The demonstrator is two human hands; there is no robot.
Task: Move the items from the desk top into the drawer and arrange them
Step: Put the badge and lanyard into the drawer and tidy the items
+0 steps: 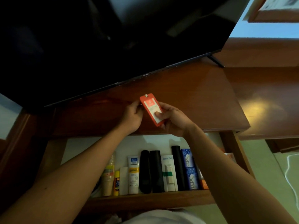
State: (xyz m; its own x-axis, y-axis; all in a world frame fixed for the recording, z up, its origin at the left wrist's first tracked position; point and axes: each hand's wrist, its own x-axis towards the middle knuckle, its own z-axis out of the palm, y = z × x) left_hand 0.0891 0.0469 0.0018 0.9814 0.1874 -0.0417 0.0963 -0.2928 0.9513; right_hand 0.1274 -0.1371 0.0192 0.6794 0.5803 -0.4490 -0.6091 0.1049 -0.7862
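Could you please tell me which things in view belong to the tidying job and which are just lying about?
Part of the job:
- orange card holder, held by left hand and right hand above the desk top
- open drawer
- items lined up in it: white tube, black remotes, blue soap boxes

Just lying about:
- television
- picture frame

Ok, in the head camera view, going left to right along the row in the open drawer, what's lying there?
Stack of cups → yellow glue stick → white flat item → Safi tube → black remote → second black remote → white card holder → black cylinder → blue Lux boxes.
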